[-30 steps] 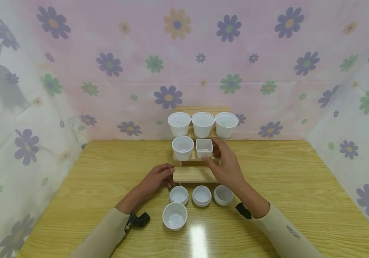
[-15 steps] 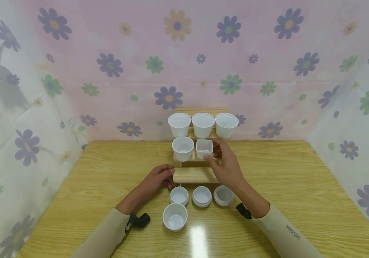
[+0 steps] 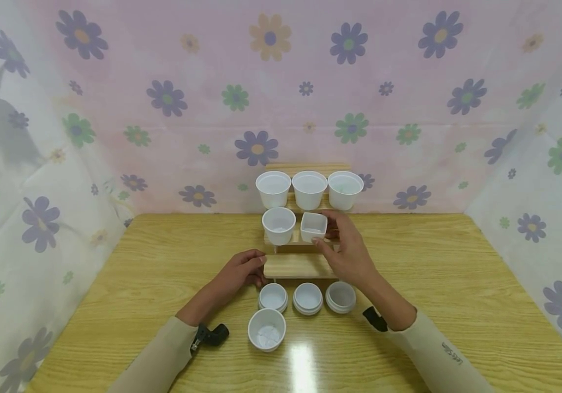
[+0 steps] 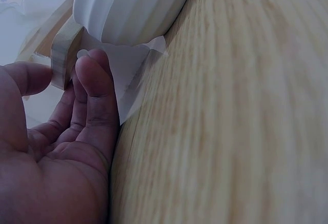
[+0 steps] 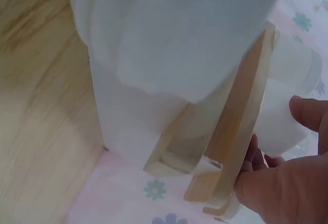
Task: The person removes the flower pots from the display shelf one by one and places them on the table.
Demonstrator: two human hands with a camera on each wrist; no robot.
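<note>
A tiered wooden stand (image 3: 297, 266) stands mid-table. My left hand (image 3: 239, 271) holds the left end of its lowest step; in the left wrist view the thumb and fingers lie on either side of the step's end (image 4: 65, 55). On the middle step, my right hand (image 3: 350, 248) grips a small square white pot (image 3: 314, 226), thumb at its front and fingers at its right side. To its left sits a round white pot (image 3: 278, 225). The right wrist view shows the thumb against a white pot (image 5: 277, 119), with fingers by the step's edge.
Three round white pots, including the middle one (image 3: 309, 189), fill the top step. In front of the stand are three low ribbed white pots, one at the right (image 3: 340, 297), and a wider white pot (image 3: 267, 329) nearer me. A flowered cloth (image 3: 192, 153) hangs behind the table (image 3: 163, 245).
The square pot has shifted slightly right and turned a little, along with my right hand. My left hand stays on the stand's lowest step.
</note>
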